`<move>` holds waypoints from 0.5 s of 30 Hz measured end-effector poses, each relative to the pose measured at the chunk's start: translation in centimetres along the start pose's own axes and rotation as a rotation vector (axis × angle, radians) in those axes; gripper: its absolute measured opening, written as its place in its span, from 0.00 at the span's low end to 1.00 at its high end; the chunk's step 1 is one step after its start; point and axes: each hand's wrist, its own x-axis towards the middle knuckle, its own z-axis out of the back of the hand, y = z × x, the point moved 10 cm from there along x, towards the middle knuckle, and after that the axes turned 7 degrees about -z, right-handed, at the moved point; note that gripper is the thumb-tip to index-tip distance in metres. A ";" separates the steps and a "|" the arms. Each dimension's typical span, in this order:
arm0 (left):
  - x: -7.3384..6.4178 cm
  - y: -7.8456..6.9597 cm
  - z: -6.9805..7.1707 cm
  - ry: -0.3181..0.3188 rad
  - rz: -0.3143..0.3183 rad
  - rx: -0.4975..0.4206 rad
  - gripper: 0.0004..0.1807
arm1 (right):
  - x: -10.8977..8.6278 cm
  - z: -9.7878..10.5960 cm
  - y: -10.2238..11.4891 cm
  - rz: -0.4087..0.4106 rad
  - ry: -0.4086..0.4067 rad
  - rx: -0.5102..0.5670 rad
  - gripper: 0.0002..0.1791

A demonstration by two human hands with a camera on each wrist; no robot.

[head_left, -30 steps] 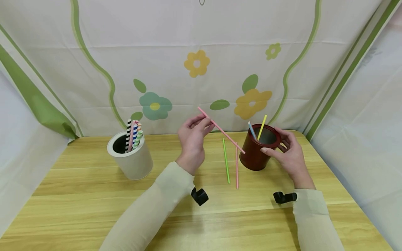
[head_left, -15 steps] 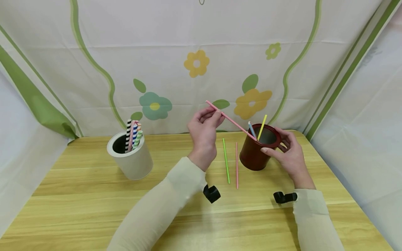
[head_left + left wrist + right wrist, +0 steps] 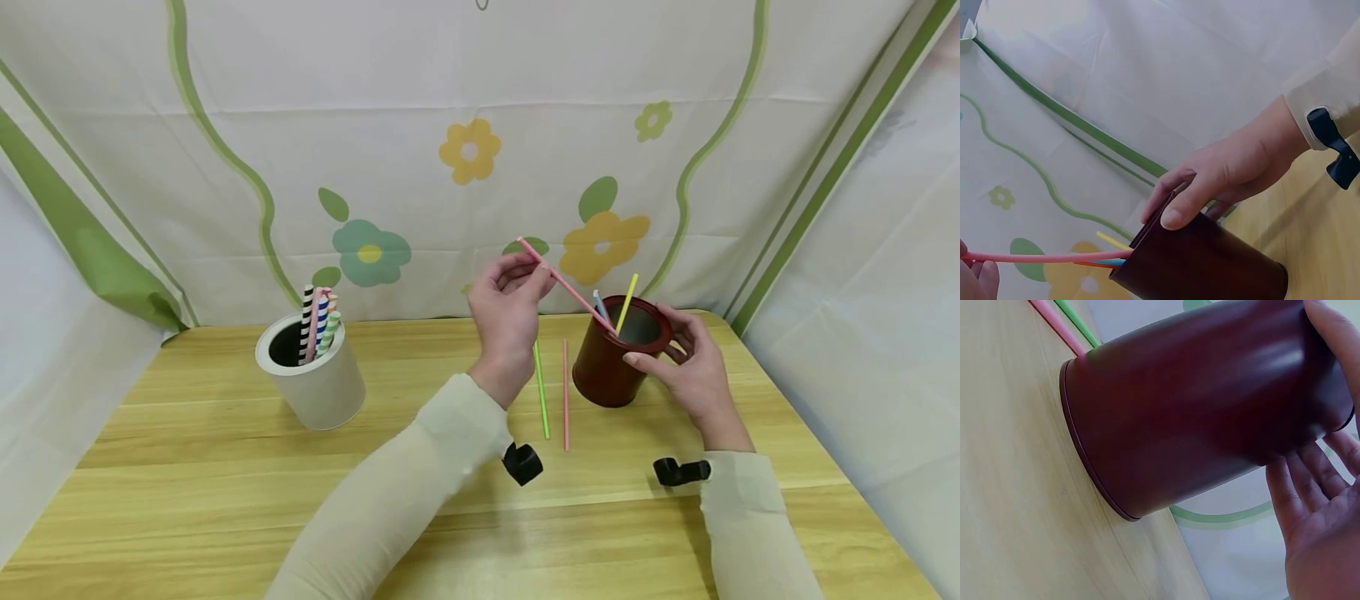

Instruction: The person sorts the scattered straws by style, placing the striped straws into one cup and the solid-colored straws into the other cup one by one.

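Observation:
My left hand pinches a pink straw between thumb and fingers. The straw slants down to the right, its lower end right at the mouth of a dark red cylindrical cup. Thumb and fingers of my right hand grip that cup near its rim on the right side; it stands upright on the table. A blue straw and a yellow straw lean inside the cup, and a red-orange straw shows beside the blue one in the left wrist view.
A green straw and another pink straw lie on the wooden table left of the red cup. At the left stands a white cup with several striped straws. A flowered curtain hangs behind the table.
My left hand has moved right with the pink straw, bringing its lower end from in front of the red cup up to the cup's mouth. The right hand and cup have stayed put.

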 end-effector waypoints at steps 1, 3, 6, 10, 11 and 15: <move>-0.1 0.1 -0.1 0.008 -0.003 0.007 0.11 | 0.0 0.0 0.0 -0.003 -0.003 -0.002 0.47; -0.1 0.3 -0.4 0.025 -0.013 0.022 0.11 | -0.1 0.1 0.0 -0.007 -0.009 -0.010 0.47; -0.2 0.7 -0.8 0.048 -0.025 0.062 0.11 | -0.1 0.3 0.0 -0.013 -0.018 -0.015 0.47; -0.4 1.2 -0.9 0.061 -0.046 0.121 0.11 | 0.0 0.3 0.1 -0.029 -0.022 -0.015 0.47; -0.5 1.2 -1.0 0.067 -0.054 0.137 0.11 | 0.1 0.3 0.1 -0.033 -0.023 -0.018 0.47; -0.9 1.6 -1.5 0.105 -0.075 0.194 0.10 | 0.0 0.4 0.2 -0.050 -0.025 -0.032 0.46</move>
